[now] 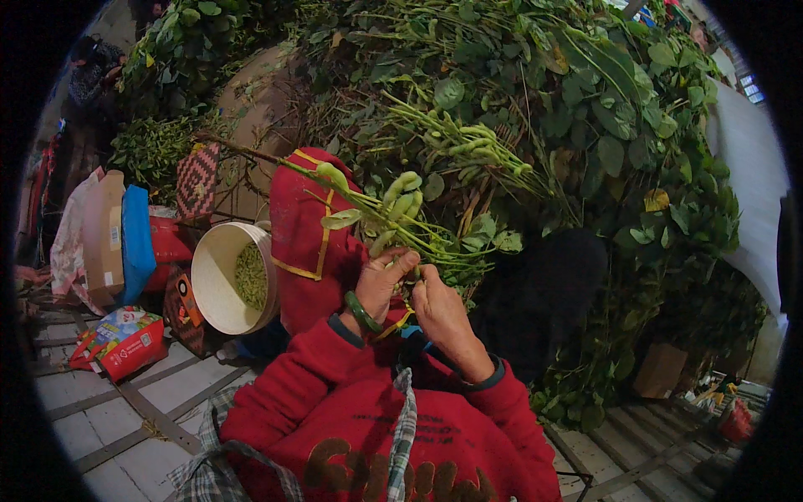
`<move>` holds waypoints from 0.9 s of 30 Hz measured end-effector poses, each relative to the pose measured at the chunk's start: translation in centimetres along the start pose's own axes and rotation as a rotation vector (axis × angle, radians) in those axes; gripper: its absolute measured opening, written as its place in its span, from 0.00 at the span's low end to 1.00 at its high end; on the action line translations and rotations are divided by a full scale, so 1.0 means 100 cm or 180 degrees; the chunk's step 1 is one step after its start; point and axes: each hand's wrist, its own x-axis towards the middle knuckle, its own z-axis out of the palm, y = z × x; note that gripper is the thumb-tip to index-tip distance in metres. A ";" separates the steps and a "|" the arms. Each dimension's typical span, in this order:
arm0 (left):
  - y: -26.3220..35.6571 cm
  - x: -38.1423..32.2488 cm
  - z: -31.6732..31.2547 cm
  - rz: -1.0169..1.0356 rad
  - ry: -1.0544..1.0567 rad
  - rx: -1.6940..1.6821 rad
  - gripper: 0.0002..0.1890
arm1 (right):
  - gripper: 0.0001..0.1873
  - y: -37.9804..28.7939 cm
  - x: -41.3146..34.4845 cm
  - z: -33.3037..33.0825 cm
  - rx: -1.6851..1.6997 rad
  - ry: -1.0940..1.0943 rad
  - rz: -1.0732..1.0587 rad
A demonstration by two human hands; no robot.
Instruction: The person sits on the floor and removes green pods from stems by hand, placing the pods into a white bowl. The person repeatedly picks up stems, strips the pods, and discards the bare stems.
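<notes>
A cut soybean stalk bearing plump green pods lies across my lap. My left hand, with a dark green bangle at the wrist, grips its leafy, stemmy end. Close beside it, my right hand has its thumb and fingers pinched together at the stems; what lies between those fingertips is too hidden to tell. Under the stalk is a red cloth with yellow trim over my leg. To the left of that leg a white plastic bucket stands tilted, holding loose green pods.
A large heap of soybean plants fills the space ahead and to the right. Stripped-looking pod stems rest on it. At left are a cardboard box, a blue container and a red printed bag. Another person is at far left.
</notes>
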 end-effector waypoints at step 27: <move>-0.006 -0.005 -0.020 -0.0346 -0.0494 0.0017 0.12 | 0.11 0.014 0.012 0.004 0.0565 0.0050 0.0119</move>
